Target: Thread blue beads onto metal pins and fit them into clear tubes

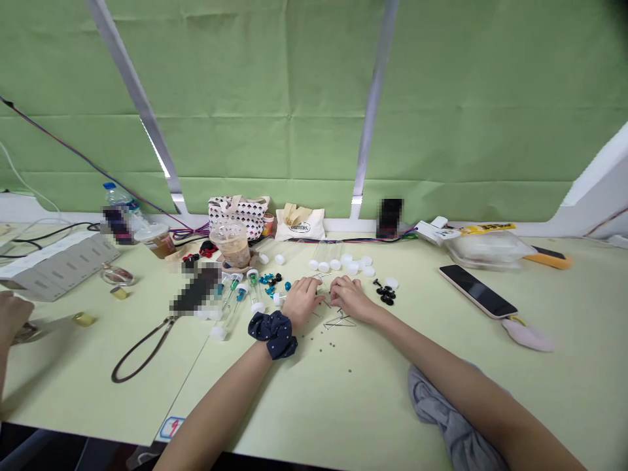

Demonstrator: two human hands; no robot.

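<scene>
My left hand (303, 301), with a dark dotted scrunchie (273, 334) on its wrist, is at the middle of the table, fingers bent and closed on something I cannot make out. Close to its right, my right hand (349, 296) has its fingers pinched together; what they hold is too small to name. Thin metal pins (340, 322) lie just below my right hand, and tiny dark bits (331, 345) are scattered nearer me. Black pieces (385, 294) sit right of my right hand. Blue pieces (268, 281) and clear tubes with white caps (253, 291) lie left of my left hand.
White caps (351, 267) stand behind my hands. A plastic cup (231, 246), a patterned bag (238, 216) and a white pouch (300, 224) are along the back. On the right lies a phone (477, 290). Another person's hand (13, 316) is at the far left.
</scene>
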